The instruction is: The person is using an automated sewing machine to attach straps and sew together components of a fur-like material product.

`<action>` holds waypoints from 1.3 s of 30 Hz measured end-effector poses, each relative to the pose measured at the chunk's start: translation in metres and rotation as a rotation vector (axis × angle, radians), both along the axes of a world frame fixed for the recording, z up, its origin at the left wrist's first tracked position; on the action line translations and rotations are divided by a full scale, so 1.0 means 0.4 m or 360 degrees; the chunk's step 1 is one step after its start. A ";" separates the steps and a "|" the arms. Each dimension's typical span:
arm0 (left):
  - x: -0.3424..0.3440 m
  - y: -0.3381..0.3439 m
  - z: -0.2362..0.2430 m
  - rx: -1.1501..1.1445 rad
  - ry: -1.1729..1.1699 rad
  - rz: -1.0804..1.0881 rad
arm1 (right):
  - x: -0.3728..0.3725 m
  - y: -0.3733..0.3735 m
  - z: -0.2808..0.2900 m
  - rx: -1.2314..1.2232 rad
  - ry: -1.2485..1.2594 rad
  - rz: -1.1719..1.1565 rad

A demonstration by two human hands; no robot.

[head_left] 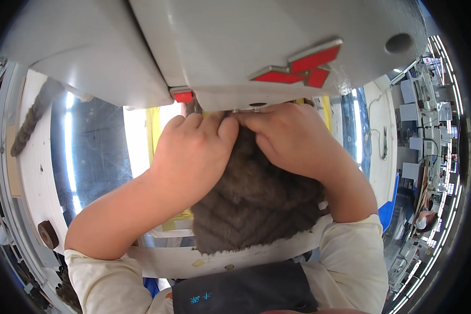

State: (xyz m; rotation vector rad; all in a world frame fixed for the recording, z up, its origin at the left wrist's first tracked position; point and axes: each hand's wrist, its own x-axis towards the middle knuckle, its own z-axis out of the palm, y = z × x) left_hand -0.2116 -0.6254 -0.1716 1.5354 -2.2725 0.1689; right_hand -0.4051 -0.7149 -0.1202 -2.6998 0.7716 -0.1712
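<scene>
A brown fur piece (256,204) hangs over the near edge of the work table, its upper end running up under the head of a large pale grey machine (220,47). My left hand (196,144) and my right hand (293,136) meet at that upper end, just below the machine. Both have their fingers bent and closed on the fur, thumbs and forefingers nearly touching. The machine's underside covers the far fingertips and whatever lies right under it.
A long strip of fur (34,120) lies on the white table at the left. Nearer stands a brown roll of tape (48,234). Yellow strips edge the middle of the table. Thin scissors-like tweezers (384,142) lie at the right. Other workbenches and a person show at the far right.
</scene>
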 end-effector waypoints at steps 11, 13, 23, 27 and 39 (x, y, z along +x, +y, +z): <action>0.001 0.019 0.012 0.0058 -0.0058 -0.0071 | -0.011 -0.001 -0.019 -0.0024 -0.0033 -0.0065; -0.009 0.032 0.034 0.0084 -0.0040 -0.0122 | -0.015 -0.002 -0.015 -0.0051 -0.0043 -0.0059; -0.018 0.052 0.035 0.0266 -0.0070 -0.0220 | -0.029 -0.027 -0.027 -0.0039 -0.0085 -0.0037; -0.016 0.042 0.056 0.0350 -0.0064 -0.0244 | -0.036 -0.039 -0.022 -0.0011 -0.0066 -0.0030; -0.024 0.048 0.074 0.0561 -0.0064 -0.0242 | -0.034 -0.043 -0.024 0.0120 -0.0120 -0.0087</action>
